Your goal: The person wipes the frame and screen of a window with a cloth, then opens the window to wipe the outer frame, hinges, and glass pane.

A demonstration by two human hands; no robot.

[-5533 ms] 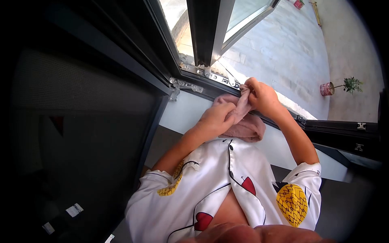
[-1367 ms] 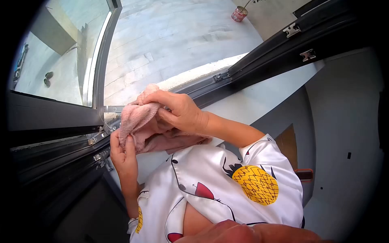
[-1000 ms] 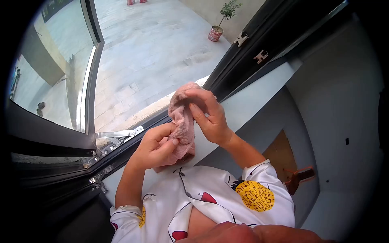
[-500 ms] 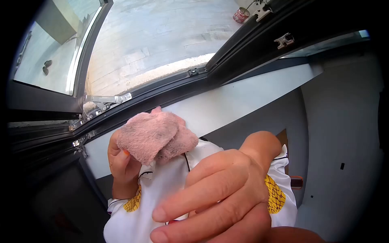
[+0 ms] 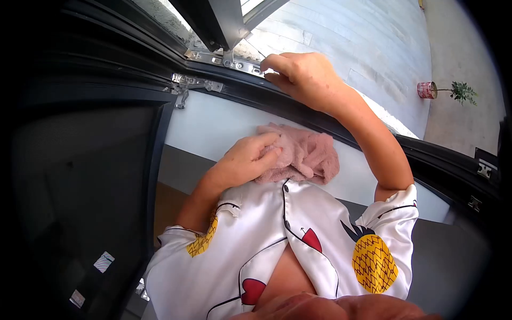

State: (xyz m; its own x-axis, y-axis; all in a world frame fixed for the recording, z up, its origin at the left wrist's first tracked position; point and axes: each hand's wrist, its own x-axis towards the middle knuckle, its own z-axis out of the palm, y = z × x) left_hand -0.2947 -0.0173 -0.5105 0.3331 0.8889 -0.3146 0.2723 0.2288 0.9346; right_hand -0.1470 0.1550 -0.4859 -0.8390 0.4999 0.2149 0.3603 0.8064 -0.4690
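A crumpled pink cloth (image 5: 304, 154) lies on the white window sill (image 5: 213, 128), close against my white patterned shirt. My left hand (image 5: 250, 157) rests on the cloth's left side with its fingers curled into the fabric. My right hand (image 5: 301, 74) reaches up to the dark window frame (image 5: 330, 120), its fingertips on the metal hinge track (image 5: 229, 61) at the bottom of the open window. Whether those fingers pinch anything is hidden.
A dark screen panel (image 5: 80, 176) fills the left side. The open window sash (image 5: 218, 21) stands above the track. Outside lies a paved yard with a small potted plant (image 5: 442, 92). Metal hinge brackets (image 5: 482, 170) sit on the frame at the right.
My right hand has let go of the cloth and moved up to the hinge track. The cloth has come down onto the sill under my left hand. The view has swung left.
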